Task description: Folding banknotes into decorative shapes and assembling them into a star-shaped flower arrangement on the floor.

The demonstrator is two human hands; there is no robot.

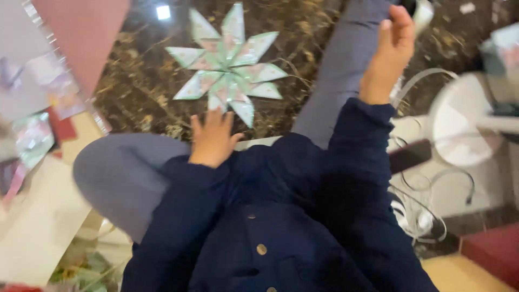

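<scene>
**The paper star looks finished**

I look down and see the paper star (227, 59) lying flat on the dark speckled floor (140, 81). It has eight pointed arms, all folded and joined in the middle, so I judge the folding and joining are done — no arm looks loose or missing from here.

My left hand (212, 138) is open, fingers spread, palm down. The star sits just past its fingertips, and the lowest point seems to touch them or nearly so; the blur keeps me from being sure. It is not gripping anything.

My right hand (390, 54) is up and far off to the side of the star, well apart from it. Its fingers look loosely open, and I see nothing held in it.

Behind my left hand, out to its far side, lie more patterned paper sheets (32, 138) and a pale board (38, 221). What is left, I think, is little — maybe only pressing the star flat or lifting it away.
</scene>
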